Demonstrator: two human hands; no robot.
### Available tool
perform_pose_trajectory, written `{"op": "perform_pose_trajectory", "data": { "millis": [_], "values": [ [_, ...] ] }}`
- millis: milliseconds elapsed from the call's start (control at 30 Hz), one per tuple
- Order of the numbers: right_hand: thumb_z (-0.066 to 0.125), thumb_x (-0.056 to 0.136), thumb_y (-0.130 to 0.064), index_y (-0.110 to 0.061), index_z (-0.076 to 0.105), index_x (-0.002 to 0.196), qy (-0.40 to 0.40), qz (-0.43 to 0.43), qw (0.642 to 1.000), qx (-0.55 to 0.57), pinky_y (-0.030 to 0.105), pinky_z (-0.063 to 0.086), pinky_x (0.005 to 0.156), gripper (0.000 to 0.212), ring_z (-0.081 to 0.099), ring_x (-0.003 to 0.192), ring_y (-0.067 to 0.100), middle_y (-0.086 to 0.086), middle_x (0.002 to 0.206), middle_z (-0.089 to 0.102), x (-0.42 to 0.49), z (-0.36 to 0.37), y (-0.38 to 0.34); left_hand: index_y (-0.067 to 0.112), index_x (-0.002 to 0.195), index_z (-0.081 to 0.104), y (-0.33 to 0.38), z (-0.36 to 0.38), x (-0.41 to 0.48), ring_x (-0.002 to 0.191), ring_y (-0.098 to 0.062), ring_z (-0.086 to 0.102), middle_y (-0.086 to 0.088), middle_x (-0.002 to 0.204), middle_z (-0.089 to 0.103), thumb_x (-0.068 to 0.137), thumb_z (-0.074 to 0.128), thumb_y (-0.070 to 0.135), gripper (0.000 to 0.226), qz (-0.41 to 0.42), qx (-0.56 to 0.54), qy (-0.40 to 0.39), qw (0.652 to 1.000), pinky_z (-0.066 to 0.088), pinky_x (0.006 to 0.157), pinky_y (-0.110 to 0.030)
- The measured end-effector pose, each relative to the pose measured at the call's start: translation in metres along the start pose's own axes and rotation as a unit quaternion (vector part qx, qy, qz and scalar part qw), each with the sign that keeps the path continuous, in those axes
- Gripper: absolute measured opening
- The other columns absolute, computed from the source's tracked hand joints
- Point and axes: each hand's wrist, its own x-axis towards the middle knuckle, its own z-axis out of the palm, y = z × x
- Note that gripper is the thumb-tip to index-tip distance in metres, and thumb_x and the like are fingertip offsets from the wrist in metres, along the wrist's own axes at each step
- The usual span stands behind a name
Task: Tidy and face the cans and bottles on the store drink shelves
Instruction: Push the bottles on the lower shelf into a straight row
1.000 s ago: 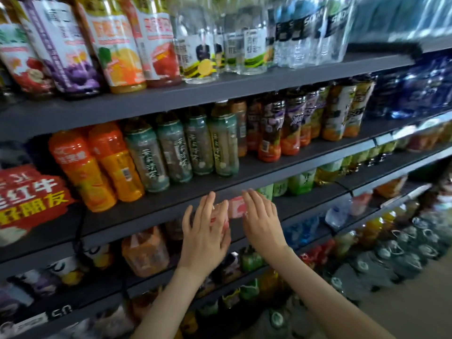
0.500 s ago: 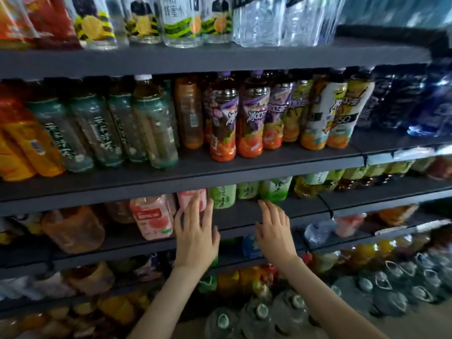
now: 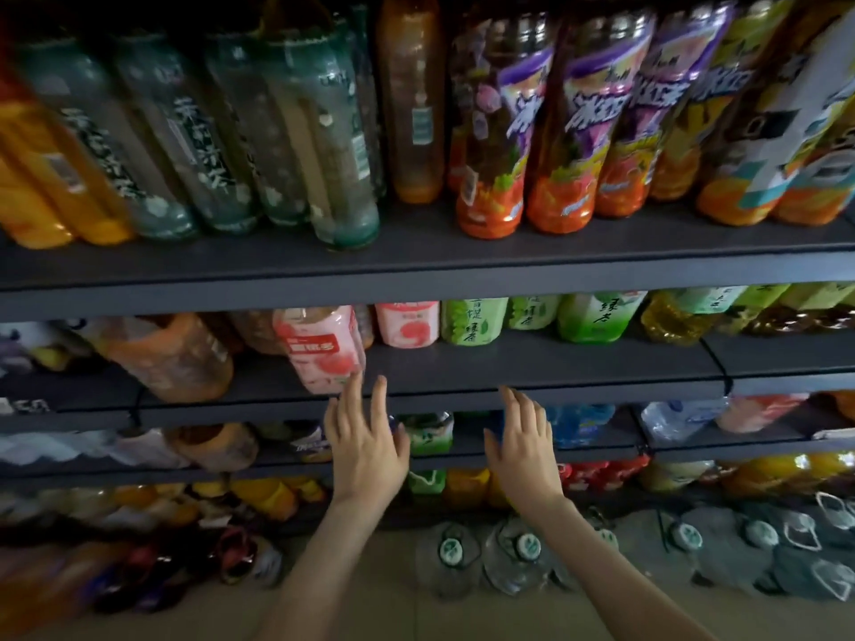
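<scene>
A pink peach-drink bottle (image 3: 319, 349) stands forward on the middle shelf (image 3: 509, 363), with a second pink bottle (image 3: 407, 322) behind it to the right. Green tea bottles (image 3: 472, 319) line the back of that shelf. My left hand (image 3: 365, 446) is raised with straight fingers, its fingertips just below and right of the front pink bottle; whether they touch it is unclear. My right hand (image 3: 525, 448) is also flat and empty, held in front of the shelf's front edge.
The shelf above (image 3: 416, 270) carries green tea bottles (image 3: 319, 131), an amber bottle (image 3: 409, 99) and purple-and-orange iced tea bottles (image 3: 569, 118). An orange bottle (image 3: 171, 358) leans at the left. Lower shelves hold more drinks; large water jugs (image 3: 513, 555) stand on the floor.
The view has moved closer and lower on the shelves. Both hands stay flat and empty, shifted slightly lower against the middle shelf's front edge.
</scene>
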Motion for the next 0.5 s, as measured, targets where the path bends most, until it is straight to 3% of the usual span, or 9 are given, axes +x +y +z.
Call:
{"op": "perform_pose_trajectory", "data": {
  "millis": [133, 267, 367, 500],
  "values": [
    [0.071, 0.082, -0.016, 0.001, 0.043, 0.135, -0.022, -0.003, 0.999, 0.045, 0.047, 0.046, 0.094, 0.062, 0.054, 0.113, 0.037, 0.018, 0.125, 0.054, 0.01, 0.029, -0.054, 0.003, 0.134, 0.038, -0.058, 0.004, 0.003, 0.124, -0.042, 0.036, -0.028, 0.139, 0.037, 0.069, 0.078, 0.023, 0.079, -0.026, 0.012, 0.023, 0.999, 0.036, 0.1, -0.058],
    [0.067, 0.086, -0.02, 0.0, 0.028, 0.143, 0.005, 0.002, 0.986, 0.168, 0.042, 0.04, 0.103, 0.072, 0.043, 0.126, 0.033, 0.018, 0.138, 0.043, 0.033, 0.054, -0.139, 0.004, 0.138, 0.034, -0.099, 0.0, 0.01, 0.127, -0.039, 0.033, -0.023, 0.144, 0.029, 0.068, 0.078, 0.02, 0.085, -0.019, -0.012, 0.027, 0.999, 0.03, 0.105, -0.054],
    [0.074, 0.081, -0.027, -0.01, 0.012, 0.147, 0.045, 0.066, 0.958, 0.276, 0.042, 0.039, 0.107, 0.093, 0.035, 0.133, 0.027, 0.015, 0.145, 0.034, 0.06, 0.069, -0.206, 0.005, 0.134, 0.036, -0.128, -0.005, 0.012, 0.127, -0.038, 0.033, -0.023, 0.144, 0.032, 0.065, 0.083, 0.026, 0.086, -0.032, -0.035, 0.018, 0.999, 0.025, 0.104, -0.05],
    [0.086, 0.062, -0.035, -0.029, 0.003, 0.144, 0.124, 0.201, 0.915, 0.327, 0.048, 0.033, 0.11, 0.117, 0.03, 0.136, 0.031, 0.014, 0.149, 0.027, 0.091, 0.081, -0.26, 0.008, 0.133, 0.035, -0.154, -0.009, 0.013, 0.129, -0.034, 0.032, -0.021, 0.144, 0.035, 0.064, 0.084, 0.027, 0.087, -0.033, -0.046, -0.001, 0.998, 0.023, 0.105, -0.048]
  ]
}}
